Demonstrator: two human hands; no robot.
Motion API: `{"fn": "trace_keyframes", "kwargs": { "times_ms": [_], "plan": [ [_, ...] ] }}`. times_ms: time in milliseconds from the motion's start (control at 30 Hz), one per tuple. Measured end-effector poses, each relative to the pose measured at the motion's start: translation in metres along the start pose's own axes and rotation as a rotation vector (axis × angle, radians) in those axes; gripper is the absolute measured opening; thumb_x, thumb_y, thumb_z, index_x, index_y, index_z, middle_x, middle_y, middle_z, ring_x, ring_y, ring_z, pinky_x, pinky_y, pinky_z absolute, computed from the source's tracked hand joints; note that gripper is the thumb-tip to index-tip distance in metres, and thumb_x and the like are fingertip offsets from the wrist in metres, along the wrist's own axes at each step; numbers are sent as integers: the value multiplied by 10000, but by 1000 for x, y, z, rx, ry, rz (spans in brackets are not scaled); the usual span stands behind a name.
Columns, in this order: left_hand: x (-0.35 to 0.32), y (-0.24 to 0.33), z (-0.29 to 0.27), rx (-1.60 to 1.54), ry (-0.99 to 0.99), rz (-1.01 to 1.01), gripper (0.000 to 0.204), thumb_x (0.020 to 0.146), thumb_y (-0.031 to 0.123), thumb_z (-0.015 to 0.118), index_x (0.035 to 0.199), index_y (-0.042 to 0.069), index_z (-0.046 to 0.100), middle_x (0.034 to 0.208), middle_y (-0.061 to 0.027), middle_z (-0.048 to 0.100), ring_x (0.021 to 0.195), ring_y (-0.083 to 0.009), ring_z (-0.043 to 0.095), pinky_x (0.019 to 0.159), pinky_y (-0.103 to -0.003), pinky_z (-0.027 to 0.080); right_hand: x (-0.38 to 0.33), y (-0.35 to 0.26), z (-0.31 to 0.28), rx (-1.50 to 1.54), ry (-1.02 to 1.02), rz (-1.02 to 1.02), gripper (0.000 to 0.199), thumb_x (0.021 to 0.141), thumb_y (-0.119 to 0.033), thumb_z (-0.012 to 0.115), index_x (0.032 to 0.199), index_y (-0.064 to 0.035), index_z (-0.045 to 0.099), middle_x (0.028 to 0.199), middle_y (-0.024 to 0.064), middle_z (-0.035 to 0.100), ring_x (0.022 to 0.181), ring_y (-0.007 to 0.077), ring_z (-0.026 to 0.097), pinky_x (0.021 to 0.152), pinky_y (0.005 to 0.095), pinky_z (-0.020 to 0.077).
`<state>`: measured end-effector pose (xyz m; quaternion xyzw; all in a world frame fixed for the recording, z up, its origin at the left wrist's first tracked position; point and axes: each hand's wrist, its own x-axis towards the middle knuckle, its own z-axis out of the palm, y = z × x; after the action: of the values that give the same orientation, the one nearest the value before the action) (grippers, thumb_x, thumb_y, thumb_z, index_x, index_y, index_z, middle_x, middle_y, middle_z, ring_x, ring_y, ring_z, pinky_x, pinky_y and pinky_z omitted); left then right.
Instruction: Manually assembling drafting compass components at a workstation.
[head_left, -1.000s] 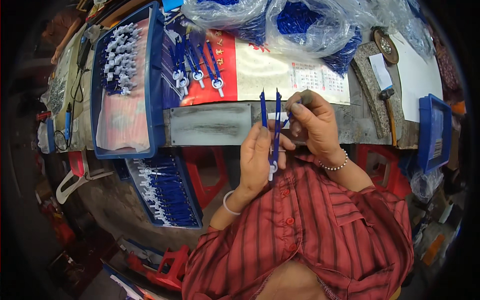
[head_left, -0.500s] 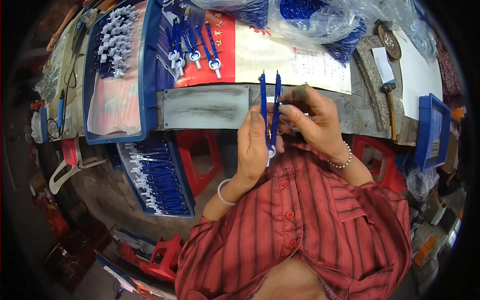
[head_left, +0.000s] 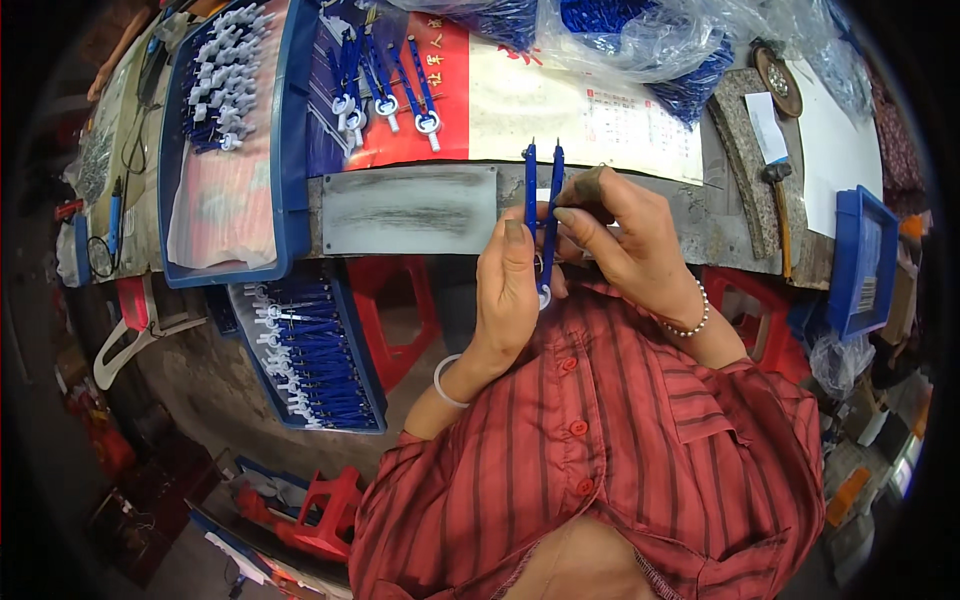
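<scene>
A blue drawing compass [head_left: 552,225] with a white head stands between my hands, its two legs slightly apart and its points facing the bench. My left hand [head_left: 505,290] wraps round its left leg near the head, thumb laid along it. The thumb and fingers of my right hand [head_left: 630,230] pinch the right leg about halfway up. Dark smudges or covers show on some right fingertips. Part of the compass head is hidden by my left hand. Beyond, several similar compasses [head_left: 418,90] lie on a red and cream printed sheet [head_left: 570,120].
A worn metal plate [head_left: 410,238] lies left of my hands. Blue trays hold compasses: one on the bench [head_left: 291,190], one lower down [head_left: 362,360]. Plastic bags of blue parts [head_left: 690,90] lie at the back. A stone bar [head_left: 737,150], hammer [head_left: 784,215] and blue bin [head_left: 848,260] sit right.
The compass legs stand very slightly closer together. Both hands keep the same hold and have barely moved; the whole view has shifted a little.
</scene>
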<state>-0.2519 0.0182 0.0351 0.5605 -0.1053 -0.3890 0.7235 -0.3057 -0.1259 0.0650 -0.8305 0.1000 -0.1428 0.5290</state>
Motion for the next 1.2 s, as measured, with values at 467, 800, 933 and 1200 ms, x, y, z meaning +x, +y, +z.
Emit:
{"fn": "trace_keyframes", "kwargs": {
  "times_ms": [467, 800, 933, 1200],
  "plan": [
    [0, 3, 0, -1, -4, 7, 527, 1001, 432, 255, 1161, -15, 485, 816, -97, 619, 546, -77, 510, 502, -200, 408, -3, -6, -9, 77, -61, 109, 122, 880, -58, 586, 937, 43, 548, 790, 62, 612, 669, 101, 612, 599, 231, 488],
    [0, -5, 1, 120, 29, 14, 222, 930, 143, 536, 1093, -8, 517, 752, -40, 615, 538, -52, 510, 485, -194, 404, -2, 10, 8, 15, 3, 59, 179, 845, -39, 607, 993, 36, 539, 870, 119, 626, 767, 186, 634, 645, 275, 501],
    [-3, -6, 1, 67, 52, 9, 197, 918, 117, 556, 1065, -12, 529, 728, -31, 610, 526, -46, 505, 474, -194, 403, -7, 13, 19, 300, 131, 247, 216, 838, -46, 606, 1032, 22, 536, 851, 111, 625, 661, 145, 645, 570, 265, 495],
    [-1, -9, 0, 60, 37, -9, 218, 901, 97, 579, 1082, -8, 521, 752, -30, 612, 551, -43, 515, 486, -196, 411, -7, 19, 12, 155, 69, 73, 199, 845, -41, 621, 1009, 20, 526, 850, 57, 590, 668, 79, 573, 567, 210, 458]
  ]
}}
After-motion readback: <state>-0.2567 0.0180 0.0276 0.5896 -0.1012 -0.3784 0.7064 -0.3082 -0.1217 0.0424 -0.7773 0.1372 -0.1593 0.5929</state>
